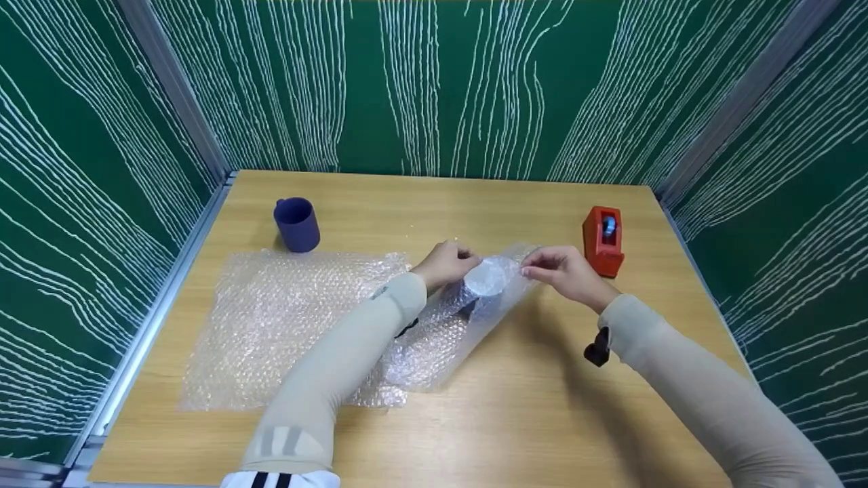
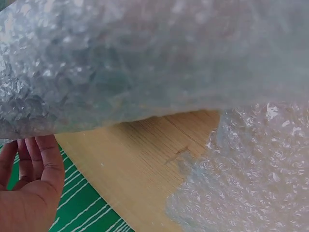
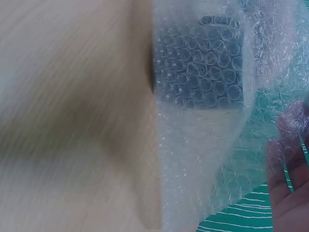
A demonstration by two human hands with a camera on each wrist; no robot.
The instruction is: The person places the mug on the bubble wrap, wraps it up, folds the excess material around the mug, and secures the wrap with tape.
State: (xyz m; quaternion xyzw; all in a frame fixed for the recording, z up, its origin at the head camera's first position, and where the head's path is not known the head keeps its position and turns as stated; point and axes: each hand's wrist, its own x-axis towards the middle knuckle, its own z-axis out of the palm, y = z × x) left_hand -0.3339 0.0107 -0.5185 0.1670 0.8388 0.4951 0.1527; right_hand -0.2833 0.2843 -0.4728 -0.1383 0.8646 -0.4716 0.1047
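A dark, cup-like object point(image 1: 487, 278) with a pale round end stands inside a sheet of bubble wrap point(image 1: 434, 356). My left hand point(image 1: 447, 263) grips the wrap's upper edge on the left of that round end. On its other side, my right hand point(image 1: 566, 272) pinches the sheet between thumb and fingers. Through the bubbles in the right wrist view, the object point(image 3: 200, 67) shows as a dark block beside my right fingers point(image 3: 276, 169). The left wrist view has the raised wrap point(image 2: 145, 63) across its top, with the left hand point(image 2: 34, 179) at its lower edge.
Another flat sheet of bubble wrap point(image 1: 271, 318) covers the table's left part. Behind it stands a purple mug point(image 1: 298, 227). A red tape dispenser point(image 1: 602, 240) is at the right, beyond the right hand. Green walls with white lines point(image 1: 434, 88) enclose the wooden table point(image 1: 475, 440).
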